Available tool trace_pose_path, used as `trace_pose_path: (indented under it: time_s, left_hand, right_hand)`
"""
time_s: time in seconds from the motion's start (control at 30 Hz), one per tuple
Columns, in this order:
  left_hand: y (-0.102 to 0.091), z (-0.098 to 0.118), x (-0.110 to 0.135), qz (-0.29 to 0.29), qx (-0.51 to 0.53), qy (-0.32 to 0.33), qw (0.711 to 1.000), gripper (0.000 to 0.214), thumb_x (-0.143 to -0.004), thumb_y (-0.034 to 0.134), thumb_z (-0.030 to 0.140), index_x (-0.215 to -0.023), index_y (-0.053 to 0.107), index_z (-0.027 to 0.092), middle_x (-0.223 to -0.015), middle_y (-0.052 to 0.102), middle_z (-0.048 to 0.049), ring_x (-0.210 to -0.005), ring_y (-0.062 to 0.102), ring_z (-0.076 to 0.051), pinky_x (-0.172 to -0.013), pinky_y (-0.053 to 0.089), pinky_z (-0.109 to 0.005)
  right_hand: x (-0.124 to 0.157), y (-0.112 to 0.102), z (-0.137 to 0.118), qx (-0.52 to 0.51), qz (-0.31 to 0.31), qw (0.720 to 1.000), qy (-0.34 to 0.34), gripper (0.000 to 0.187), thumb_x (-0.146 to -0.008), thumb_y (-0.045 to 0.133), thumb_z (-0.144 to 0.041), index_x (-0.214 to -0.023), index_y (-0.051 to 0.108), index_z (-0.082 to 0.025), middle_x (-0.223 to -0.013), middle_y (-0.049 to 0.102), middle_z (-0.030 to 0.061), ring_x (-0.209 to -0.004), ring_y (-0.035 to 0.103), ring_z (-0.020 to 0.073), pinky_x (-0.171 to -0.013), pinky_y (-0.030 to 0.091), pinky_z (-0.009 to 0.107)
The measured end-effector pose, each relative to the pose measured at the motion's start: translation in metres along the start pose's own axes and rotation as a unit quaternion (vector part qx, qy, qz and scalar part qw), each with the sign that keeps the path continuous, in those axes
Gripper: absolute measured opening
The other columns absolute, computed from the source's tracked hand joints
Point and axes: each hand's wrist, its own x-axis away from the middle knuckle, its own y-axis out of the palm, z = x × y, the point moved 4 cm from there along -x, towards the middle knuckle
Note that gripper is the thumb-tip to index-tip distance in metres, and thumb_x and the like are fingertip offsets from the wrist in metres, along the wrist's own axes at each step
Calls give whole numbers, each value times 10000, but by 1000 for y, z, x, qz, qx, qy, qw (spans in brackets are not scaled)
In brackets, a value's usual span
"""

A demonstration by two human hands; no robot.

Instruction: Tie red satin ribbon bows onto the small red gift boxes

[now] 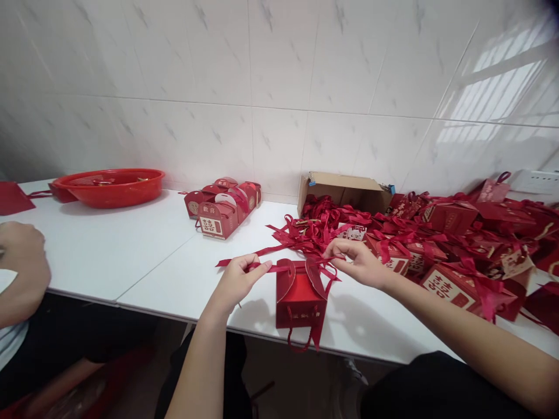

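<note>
A small red gift box (301, 299) stands at the table's front edge, its top flaps curved inward and a cord handle hanging down its near side. Across its top runs a red ribbon (282, 268). My left hand (242, 276) pinches this ribbon to the left of the box, with a loose end sticking out beyond the fingers. To the right, my right hand (351, 262) is closed on the ribbon too, fingertips together just above the box's right side. Behind the box lies a heap of loose red ribbons (301, 233).
A cardboard carton (345, 181) lies behind the ribbons. Many tied red boxes (449, 285) are piled at right. Several untied boxes (218, 220) stand near the wall. A red plastic basin (117, 189) sits at left, near another person's arm (21, 273).
</note>
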Motion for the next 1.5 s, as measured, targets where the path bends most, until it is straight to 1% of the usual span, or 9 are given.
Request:
trace_pose_path:
  time_s: [0.17, 0.43, 0.63, 0.83, 1.1, 1.3, 1.33, 1.4, 1.5]
  left_hand:
    - [-4, 0, 1, 12, 67, 2, 998, 383, -740, 600, 426, -556, 361, 190, -501, 361, 65, -497, 316, -81, -456, 265, -202]
    - [-10, -3, 3, 8, 42, -41, 998, 401, -680, 659, 446, -530, 395, 184, -525, 481, 31, -478, 420, -95, -377, 234, -199]
    - [-18, 4, 9, -10, 72, -1, 997, 236, -681, 680, 382, -688, 614, 156, -689, 645, -40, -721, 626, -181, -655, 491, -267]
    - [-25, 1, 13, -15, -7, -34, 999, 283, -671, 665, 434, -735, 628, 161, -597, 577, -1, -547, 520, -125, -399, 336, -181]
    - [-16, -24, 3, -92, -118, -97, 984, 373, -639, 629, 529, -649, 501, 179, -602, 521, 15, -562, 507, -148, -425, 401, -221]
    - [-45, -9, 16, 171, -212, 2, 962, 394, -672, 605, 451, -968, 518, 207, -1052, 571, -94, -990, 560, -261, -786, 466, -362]
    - [-44, -5, 22, 140, -224, 8, 964, 328, -703, 574, 440, -936, 544, 212, -1010, 592, -84, -957, 574, -255, -784, 462, -356]
    - [-31, 0, 36, -15, -233, 11, 972, 214, -740, 539, 404, -845, 605, 230, -854, 643, -46, -806, 613, -225, -711, 461, -314]
    - [-8, -2, 54, -195, -247, -8, 949, 169, -710, 554, 328, -814, 660, 247, -649, 659, -11, -603, 622, -206, -554, 419, -268]
  right_hand:
    - [2, -9, -9, -168, -66, 977, 113, 408, -789, 604, -448, -616, 323, -209, -513, 288, -82, -448, 248, 59, -440, 197, 221]
    - [2, -10, 12, 17, -115, 972, 205, 588, -787, 466, -666, -524, 228, -197, -511, 182, -66, -453, 163, 63, -450, 128, 261]
    - [2, -9, 15, 15, -121, 971, 205, 580, -750, 508, -678, -547, 246, -202, -535, 201, -67, -475, 190, 72, -464, 145, 253]
    - [2, -6, 15, 8, -150, 966, 208, 554, -710, 586, -646, -549, 298, -200, -520, 243, -77, -482, 218, 69, -467, 167, 238]
    - [8, 23, 31, 21, -200, 955, 218, 530, -713, 570, -645, -549, 334, -200, -485, 330, -72, -466, 339, 77, -470, 265, 224]
    - [4, -7, 12, 145, -51, 973, 174, 351, -832, 485, -514, -703, 471, -188, -689, 537, 9, -628, 485, 136, -564, 385, 256]
    - [5, -7, 7, 126, -86, 973, 175, 334, -840, 482, -494, -706, 475, -188, -674, 535, 5, -611, 494, 133, -553, 393, 252]
    - [13, 4, -3, 59, -244, 951, 180, 283, -843, 498, -448, -751, 520, -181, -639, 538, -6, -562, 510, 122, -522, 405, 238]
    - [31, 26, -11, 17, -455, 866, 207, 260, -843, 521, -366, -1009, 568, -172, -571, 550, -30, -477, 509, 106, -482, 405, 219]
